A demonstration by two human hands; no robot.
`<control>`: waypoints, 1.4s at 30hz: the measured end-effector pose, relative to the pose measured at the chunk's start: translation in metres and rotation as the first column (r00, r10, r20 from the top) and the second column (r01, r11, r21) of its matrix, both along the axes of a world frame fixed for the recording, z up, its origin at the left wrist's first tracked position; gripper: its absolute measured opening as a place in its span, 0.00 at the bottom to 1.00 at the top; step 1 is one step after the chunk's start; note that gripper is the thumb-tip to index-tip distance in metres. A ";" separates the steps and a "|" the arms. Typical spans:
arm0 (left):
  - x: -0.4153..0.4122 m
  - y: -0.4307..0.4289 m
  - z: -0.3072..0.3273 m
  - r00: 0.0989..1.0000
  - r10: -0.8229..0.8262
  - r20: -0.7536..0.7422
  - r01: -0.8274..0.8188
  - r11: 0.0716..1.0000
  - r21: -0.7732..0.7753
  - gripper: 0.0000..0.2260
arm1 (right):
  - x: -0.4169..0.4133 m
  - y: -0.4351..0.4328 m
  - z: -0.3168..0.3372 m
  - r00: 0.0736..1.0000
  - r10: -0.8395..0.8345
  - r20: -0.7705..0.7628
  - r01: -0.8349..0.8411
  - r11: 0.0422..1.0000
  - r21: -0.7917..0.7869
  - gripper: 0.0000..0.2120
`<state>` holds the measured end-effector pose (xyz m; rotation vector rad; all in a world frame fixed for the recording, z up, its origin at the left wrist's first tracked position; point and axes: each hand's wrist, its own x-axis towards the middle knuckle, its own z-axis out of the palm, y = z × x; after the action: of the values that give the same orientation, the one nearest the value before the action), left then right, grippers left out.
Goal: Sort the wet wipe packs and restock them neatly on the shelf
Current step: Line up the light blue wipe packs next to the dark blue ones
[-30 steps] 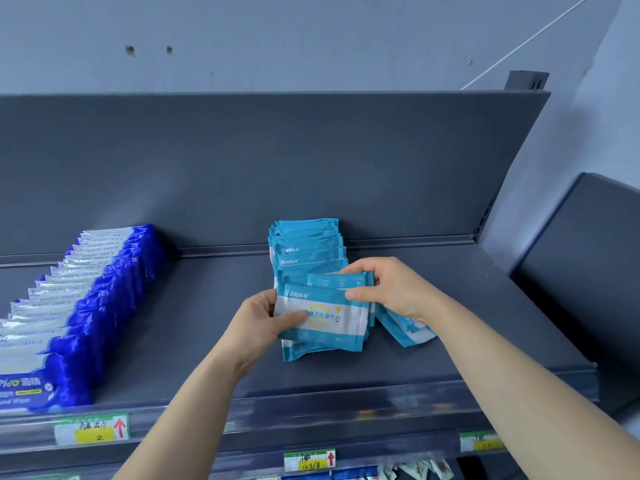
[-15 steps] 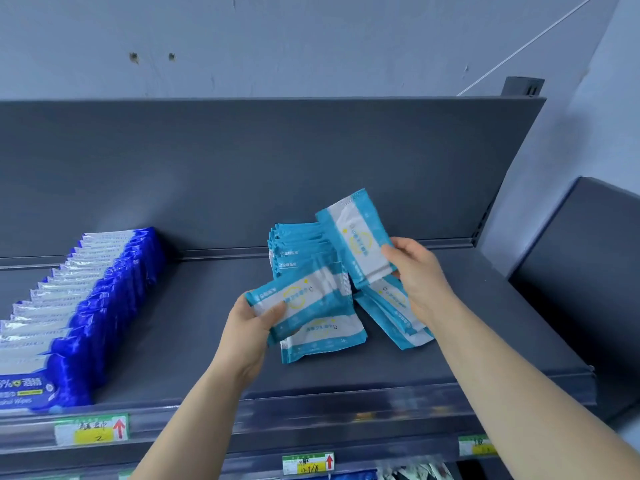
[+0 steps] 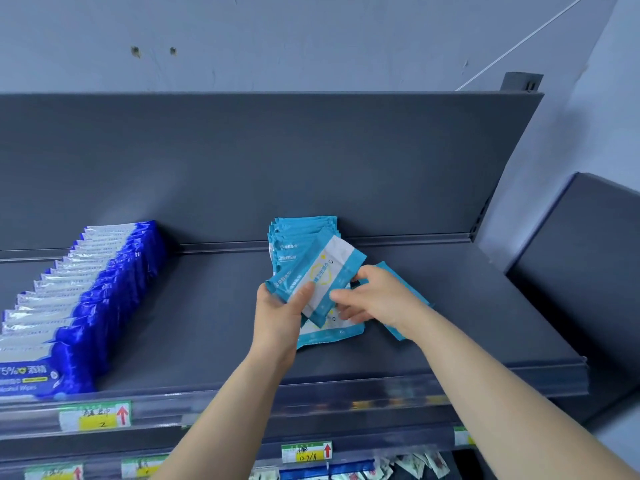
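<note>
The left hand hides its fingers behind the tilted teal pack it grips; only the thumb shows. Whether the right hand pinches anything cannot be told, and it covers most of the loose teal packs beneath. The left edge cuts the front dark blue pack. Writing on the price labels is blurred, and the lower-shelf goods are cropped.

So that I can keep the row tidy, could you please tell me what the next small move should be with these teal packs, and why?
Probably lift the next loose pack lying flat on the shelf with the right hand and add it to the tilted packs in the grip of the left hand: several lie scattered in front of the standing row.
</note>
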<state>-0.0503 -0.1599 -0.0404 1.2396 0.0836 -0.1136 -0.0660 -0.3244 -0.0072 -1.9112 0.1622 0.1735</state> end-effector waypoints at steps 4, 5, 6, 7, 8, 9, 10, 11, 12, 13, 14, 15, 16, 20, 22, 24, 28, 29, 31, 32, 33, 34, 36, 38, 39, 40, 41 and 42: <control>0.003 0.019 0.000 0.990 -0.134 -0.036 0.134 0.991 0.012 0.12 | 0.010 -0.049 -0.006 0.963 -0.222 0.154 0.270 0.799 -0.538 0.23; 0.004 0.022 0.000 0.985 -0.169 -0.042 0.171 0.984 0.045 0.13 | 0.011 -0.058 -0.009 0.964 -0.239 0.116 0.256 0.726 -0.638 0.26; 0.005 0.025 -0.001 0.980 -0.191 -0.051 0.195 0.975 0.108 0.13 | 0.011 -0.064 -0.012 0.967 -0.247 0.057 0.213 0.668 -0.713 0.28; 0.006 0.027 -0.003 0.978 -0.199 -0.062 0.208 0.961 0.183 0.14 | 0.010 -0.068 -0.015 0.969 -0.248 -0.005 0.160 0.642 -0.750 0.29; 0.007 0.028 -0.005 0.979 -0.193 -0.069 0.205 0.942 0.267 0.14 | 0.009 -0.068 -0.016 0.968 -0.242 -0.060 0.120 0.660 -0.742 0.27; 0.009 0.029 -0.008 0.982 -0.175 -0.069 0.188 0.917 0.352 0.14 | 0.008 -0.068 -0.019 0.967 -0.236 -0.093 0.107 0.713 -0.693 0.24; 0.010 0.029 -0.008 0.985 -0.158 -0.061 0.169 0.886 0.431 0.13 | 0.008 -0.066 -0.021 0.966 -0.233 -0.113 0.113 0.770 -0.628 0.21; 0.011 0.029 -0.009 0.987 -0.149 -0.052 0.155 0.857 0.491 0.12 | 0.008 -0.065 -0.023 0.964 -0.233 -0.125 0.122 0.812 -0.571 0.19; 0.012 0.029 -0.007 0.987 -0.151 -0.051 0.155 0.837 0.525 0.12 | 0.009 -0.065 -0.025 0.962 -0.234 -0.138 0.127 0.836 -0.534 0.19; 0.014 0.029 -0.005 0.985 -0.158 -0.064 0.167 0.826 0.538 0.12 | 0.010 -0.066 -0.027 0.959 -0.243 -0.147 0.139 0.853 -0.503 0.19; 0.017 0.029 -0.004 0.982 -0.167 -0.085 0.186 0.822 0.538 0.12 | 0.011 -0.068 -0.026 0.955 -0.252 -0.154 0.152 0.866 -0.476 0.20; 0.019 0.030 -0.003 0.979 -0.173 -0.112 0.206 0.820 0.533 0.13 | 0.011 -0.070 -0.027 0.955 -0.255 -0.153 0.162 0.879 -0.449 0.21; 0.021 0.030 -0.002 0.975 -0.180 -0.132 0.222 0.817 0.532 0.13 | 0.011 -0.071 -0.026 0.955 -0.256 -0.152 0.173 0.893 -0.415 0.20; 0.019 0.032 -0.002 0.975 -0.206 -0.082 0.216 0.805 0.553 0.13 | 0.003 -0.080 -0.024 0.954 -0.277 -0.117 0.246 0.943 -0.226 0.15; 0.016 0.032 -0.003 0.983 -0.183 0.013 0.142 0.803 0.579 0.12 | -0.001 -0.083 -0.021 0.946 -0.313 -0.083 0.304 0.947 -0.108 0.14; 0.020 0.033 -0.004 0.989 -0.112 0.094 0.032 0.795 0.606 0.12 | -0.004 -0.085 -0.017 0.931 -0.361 -0.057 0.362 0.932 0.014 0.12; 0.033 0.029 -0.003 0.990 -0.053 0.130 -0.032 0.818 0.574 0.12 | -0.007 -0.083 -0.013 0.925 -0.369 -0.095 0.381 0.905 0.191 0.11; 0.034 0.027 -0.003 0.989 -0.056 0.139 -0.034 0.820 0.571 0.12 | -0.007 -0.081 -0.015 0.925 -0.360 -0.118 0.379 0.897 0.230 0.12; 0.036 0.022 -0.002 0.984 -0.061 0.168 -0.045 0.825 0.563 0.12 | -0.007 -0.076 -0.020 0.922 -0.353 -0.160 0.386 0.872 0.301 0.13; 0.035 0.019 -0.002 0.981 -0.066 0.181 -0.048 0.826 0.561 0.12 | -0.006 -0.072 -0.022 0.921 -0.349 -0.175 0.389 0.861 0.328 0.14; 0.034 0.017 -0.003 0.979 -0.070 0.192 -0.052 0.824 0.564 0.11 | -0.005 -0.069 -0.025 0.920 -0.343 -0.187 0.389 0.852 0.350 0.14; 0.034 0.016 -0.004 0.977 -0.072 0.199 -0.056 0.820 0.570 0.11 | -0.005 -0.065 -0.028 0.921 -0.336 -0.196 0.387 0.847 0.364 0.14; 0.033 0.015 -0.005 0.977 -0.063 0.203 -0.068 0.810 0.583 0.13 | -0.004 -0.057 -0.032 0.924 -0.329 -0.197 0.380 0.848 0.369 0.12; 0.034 0.016 -0.007 0.978 -0.053 0.199 -0.080 0.793 0.604 0.15 | 0.000 -0.053 -0.036 0.926 -0.324 -0.195 0.375 0.844 0.382 0.12; 0.034 0.017 -0.007 0.978 -0.048 0.204 -0.093 0.773 0.627 0.16 | 0.001 -0.051 -0.037 0.928 -0.316 -0.196 0.370 0.842 0.392 0.12; 0.035 0.018 -0.007 0.974 -0.035 0.224 -0.125 0.741 0.660 0.18 | 0.002 -0.049 -0.037 0.932 -0.304 -0.197 0.360 0.842 0.402 0.12; 0.035 0.018 -0.008 0.967 -0.010 0.254 -0.176 0.696 0.696 0.22 | 0.004 -0.049 -0.038 0.935 -0.298 -0.191 0.351 0.848 0.397 0.13; 0.035 0.019 -0.009 0.958 0.027 0.285 -0.233 0.648 0.725 0.27 | 0.004 -0.048 -0.037 0.937 -0.299 -0.178 0.346 0.858 0.380 0.13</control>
<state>-0.0154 -0.1413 -0.0491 2.0834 -0.0056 0.2410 -0.0618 -0.3720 -0.0447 -1.4323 0.4848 0.0784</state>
